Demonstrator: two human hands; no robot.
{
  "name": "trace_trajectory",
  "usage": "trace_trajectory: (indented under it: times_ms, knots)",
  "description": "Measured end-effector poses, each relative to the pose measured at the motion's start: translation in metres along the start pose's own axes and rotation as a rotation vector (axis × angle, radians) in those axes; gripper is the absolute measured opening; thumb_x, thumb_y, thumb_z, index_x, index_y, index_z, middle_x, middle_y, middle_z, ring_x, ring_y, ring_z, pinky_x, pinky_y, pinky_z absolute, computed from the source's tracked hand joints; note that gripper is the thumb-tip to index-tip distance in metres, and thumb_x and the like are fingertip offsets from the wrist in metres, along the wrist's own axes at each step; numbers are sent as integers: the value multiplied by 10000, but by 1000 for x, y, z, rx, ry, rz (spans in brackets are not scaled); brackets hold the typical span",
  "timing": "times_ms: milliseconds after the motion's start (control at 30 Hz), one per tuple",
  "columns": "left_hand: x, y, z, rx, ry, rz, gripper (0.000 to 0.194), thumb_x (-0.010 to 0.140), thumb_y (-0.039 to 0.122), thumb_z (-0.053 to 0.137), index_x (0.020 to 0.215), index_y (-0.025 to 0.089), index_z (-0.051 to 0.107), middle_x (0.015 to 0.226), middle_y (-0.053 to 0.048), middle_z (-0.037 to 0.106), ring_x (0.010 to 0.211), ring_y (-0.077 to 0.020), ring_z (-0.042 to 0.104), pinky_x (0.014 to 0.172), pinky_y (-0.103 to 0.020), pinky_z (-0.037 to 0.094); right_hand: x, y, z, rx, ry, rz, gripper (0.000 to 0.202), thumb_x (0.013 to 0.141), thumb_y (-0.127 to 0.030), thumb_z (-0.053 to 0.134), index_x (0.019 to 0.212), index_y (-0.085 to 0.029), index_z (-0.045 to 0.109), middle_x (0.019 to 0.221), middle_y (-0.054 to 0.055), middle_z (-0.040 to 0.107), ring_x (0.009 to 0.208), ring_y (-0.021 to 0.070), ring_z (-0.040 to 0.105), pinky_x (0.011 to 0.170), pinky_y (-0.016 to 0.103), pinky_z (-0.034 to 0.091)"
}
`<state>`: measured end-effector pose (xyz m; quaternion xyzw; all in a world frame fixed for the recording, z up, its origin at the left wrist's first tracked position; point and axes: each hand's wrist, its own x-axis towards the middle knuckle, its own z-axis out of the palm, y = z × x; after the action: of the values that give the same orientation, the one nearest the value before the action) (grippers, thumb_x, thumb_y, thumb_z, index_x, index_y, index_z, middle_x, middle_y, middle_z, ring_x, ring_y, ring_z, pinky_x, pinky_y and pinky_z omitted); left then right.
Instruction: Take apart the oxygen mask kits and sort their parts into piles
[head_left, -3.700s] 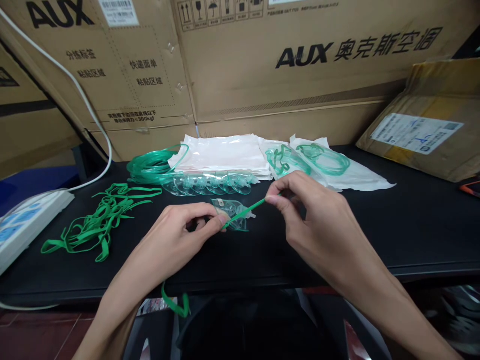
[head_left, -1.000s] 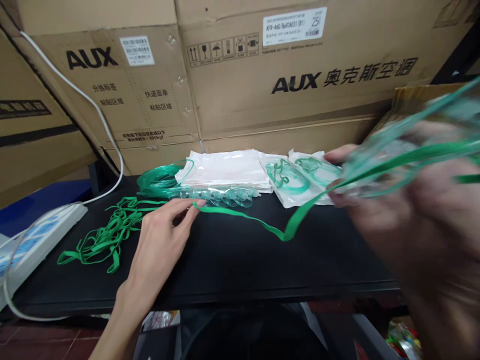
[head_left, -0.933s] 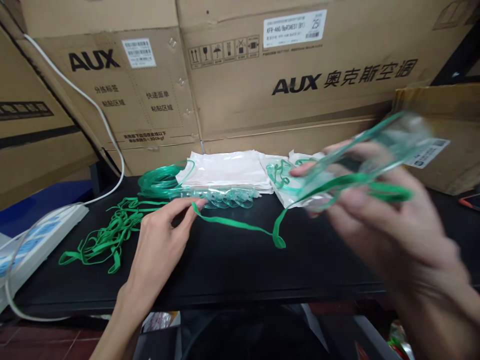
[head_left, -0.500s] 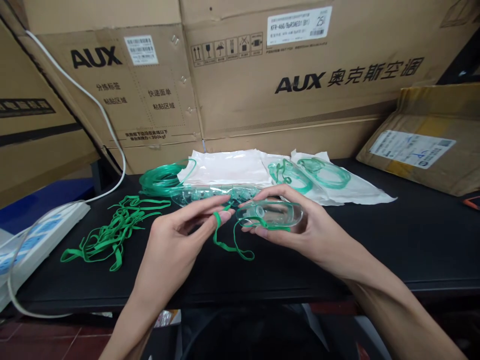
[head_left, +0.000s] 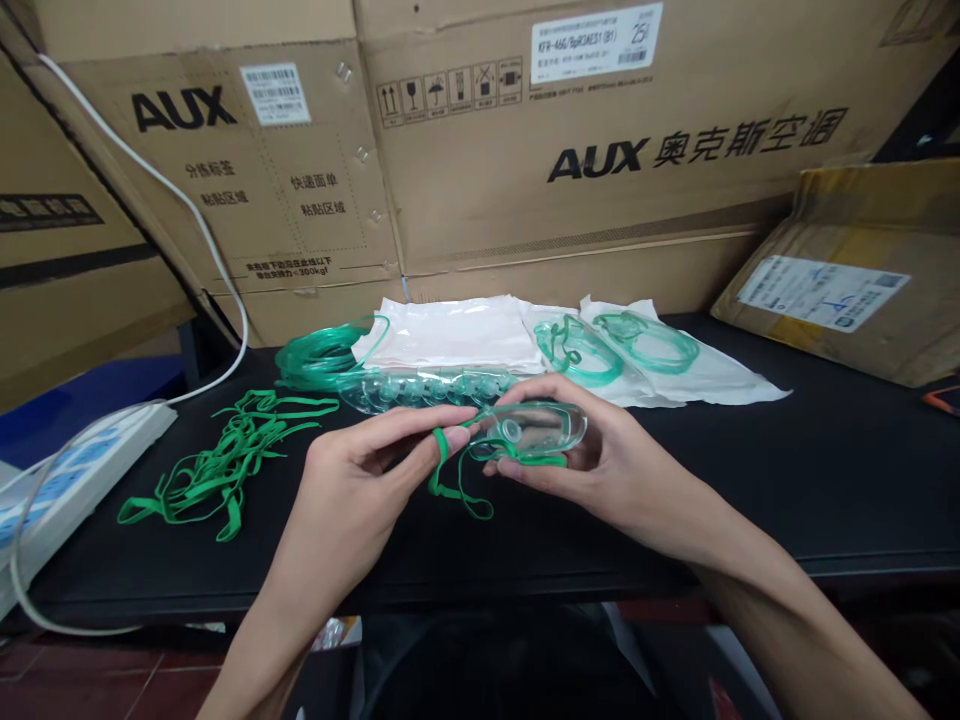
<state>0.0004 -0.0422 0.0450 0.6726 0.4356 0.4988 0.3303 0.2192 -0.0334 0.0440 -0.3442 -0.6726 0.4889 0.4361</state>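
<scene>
My right hand is closed around a clear oxygen mask above the black tabletop. A green elastic strap runs from the mask and hangs in a loop below it. Between thumb and fingers, my left hand pinches the strap's other end, close against the mask's left edge. Whether that end passes through the mask there is hidden by my fingertips. Behind my hands lies a row of nested clear masks. To the left is a tangled pile of green straps.
Coiled green tubing and a stack of white packets lie behind the masks. Packaged masks are on the right. A power strip with a white cable stands at left. Cardboard boxes wall the back; another box sits at right.
My right hand and the mask have moved slightly left. My left fingertips, with the strap end, now meet the mask's left edge. The hanging loop has shifted a little left.
</scene>
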Motion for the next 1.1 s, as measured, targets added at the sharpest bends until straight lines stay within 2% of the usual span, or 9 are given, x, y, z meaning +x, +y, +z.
trace_trajectory:
  times_ms: [267,400,533,567,633,733,833,933,1100]
  knots:
    - [0,-1,0,-6,-8,-18,122,929,300,761,1011,341,842,925,67,824,910,-114,766,787,-106,567,2,1,4,-80,18,-47,372,799,-149,840,1100,-238,639,999,-35,684,886,112,717,790,191,630]
    - [1,0,3,-40,-3,-50,94,907,267,785,967,314,840,912,63,820,882,-105,773,761,-84,567,0,2,4,-53,32,-105,410,786,-96,842,1124,-244,663,1070,-32,692,998,112,721,879,176,608]
    - [3,-1,3,-105,6,-71,93,887,270,808,979,276,818,899,47,812,861,-99,769,776,-84,567,-3,0,1,47,-74,-72,609,725,-162,915,1262,-300,664,1248,-18,682,1188,164,674,1022,245,564]
    - [3,-1,3,-121,2,-76,102,887,275,810,989,272,810,886,47,808,854,-94,766,777,-83,564,-3,-1,0,85,-97,-70,600,745,-195,908,1282,-309,665,1271,-10,685,1201,179,672,1039,274,559]
    - [3,-2,2,-154,-16,-93,121,884,287,815,1000,266,791,859,49,800,845,-89,758,761,-82,559,-3,-2,-1,114,-87,-85,446,842,-266,837,1263,-305,695,1270,8,706,1184,199,689,1017,306,578]
    - [3,-4,3,-202,-56,-133,138,877,298,821,987,249,753,832,48,786,830,-95,749,729,-101,559,-2,-2,3,32,15,-124,198,958,-289,708,1149,-282,756,1274,26,724,1194,202,691,924,271,609]
    - [2,-5,7,-229,-89,-160,158,871,298,825,963,239,711,824,51,769,816,-97,737,725,-122,552,-1,1,9,-12,86,-157,96,947,-239,723,1021,-258,781,1283,25,730,1252,181,660,940,220,583]
    - [2,-6,10,-234,-122,-174,174,859,285,832,931,237,680,828,58,752,827,-99,724,732,-134,537,0,4,11,-14,120,-179,25,925,-224,754,919,-243,768,1241,19,752,1218,142,673,949,175,553]
    - [1,-5,6,-306,-240,-258,93,925,191,691,1005,237,684,896,25,766,893,-134,708,776,-190,511,-2,1,7,-88,190,-220,83,954,-210,715,884,-241,746,1217,9,757,1191,124,685,901,151,547]
